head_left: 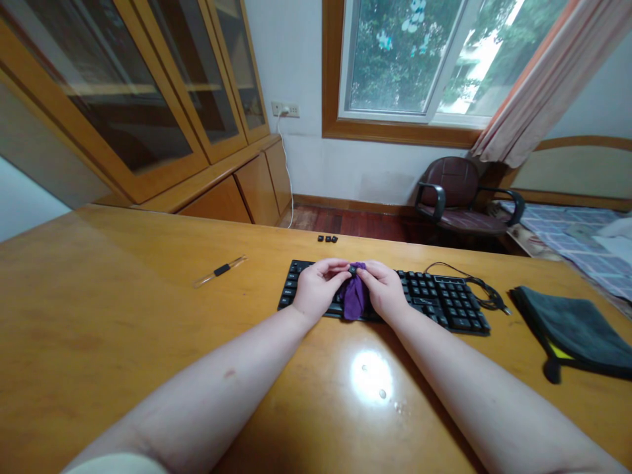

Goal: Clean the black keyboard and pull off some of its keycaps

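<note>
A black keyboard lies across the wooden desk. Both my hands hover over its middle. My left hand pinches a small black keycap at its fingertips. My right hand is closed on a purple cloth, which hangs bunched between the two hands and touches the keycap. Three loose black keycaps sit near the desk's far edge.
A clear tool with a black band lies left of the keyboard. A folded dark cloth with a yellow edge sits at the right. The keyboard's cable coils behind it. A dark office chair stands beyond the desk.
</note>
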Demonstrator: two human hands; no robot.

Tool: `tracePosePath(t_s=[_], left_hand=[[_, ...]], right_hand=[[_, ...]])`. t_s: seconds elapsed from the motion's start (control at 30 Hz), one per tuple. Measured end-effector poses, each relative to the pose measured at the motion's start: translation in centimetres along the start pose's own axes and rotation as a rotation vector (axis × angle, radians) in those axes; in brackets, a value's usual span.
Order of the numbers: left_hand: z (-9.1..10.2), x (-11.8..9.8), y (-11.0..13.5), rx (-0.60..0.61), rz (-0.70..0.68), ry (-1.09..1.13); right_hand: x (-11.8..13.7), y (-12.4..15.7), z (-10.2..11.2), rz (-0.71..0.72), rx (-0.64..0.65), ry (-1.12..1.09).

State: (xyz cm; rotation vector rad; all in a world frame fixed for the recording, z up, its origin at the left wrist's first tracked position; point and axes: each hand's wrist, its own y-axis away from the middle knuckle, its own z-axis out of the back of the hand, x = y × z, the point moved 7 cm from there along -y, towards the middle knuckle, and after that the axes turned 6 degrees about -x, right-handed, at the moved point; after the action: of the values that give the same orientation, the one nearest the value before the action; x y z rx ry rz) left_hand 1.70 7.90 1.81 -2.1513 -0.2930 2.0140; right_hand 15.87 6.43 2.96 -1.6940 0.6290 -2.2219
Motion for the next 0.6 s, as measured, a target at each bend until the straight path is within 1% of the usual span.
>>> tracePosePath(t_s=[0.07,0.2,0.3,0.4,0.53,0.6], left_hand=[[0.0,-0.1,0.1,0.005,-0.030,-0.015],[0.1,-0.8,0.1,-0.001,-0.139,-0.094],[0.2,-1.1,0.1,-0.020,-0.197,-0.141],[0.3,-1.3,0.2,-0.022,-0.246,-0.201],[0.2,-2.1,0.5,-0.016,-0.358,-0.368],[0.1,-2.7,0.7,-0.005,-0.421,-0.443]], right_hand=[[0.0,0.0,0.0,0.001,0.002,0.006],[0.0,0.2,-0.3,0.006,0.024,0.025],[-0.1,0.2,-0.4,-0.010,0.021,-0.055],[-0.6,0.2,-0.3,-0.066,-0.001,-0.143],[-1.3,0.2,-0.4,-0.153,-0.008,-0.121],[-1.6,0.2,-0.6,-0.197,-0.009,-0.155]])
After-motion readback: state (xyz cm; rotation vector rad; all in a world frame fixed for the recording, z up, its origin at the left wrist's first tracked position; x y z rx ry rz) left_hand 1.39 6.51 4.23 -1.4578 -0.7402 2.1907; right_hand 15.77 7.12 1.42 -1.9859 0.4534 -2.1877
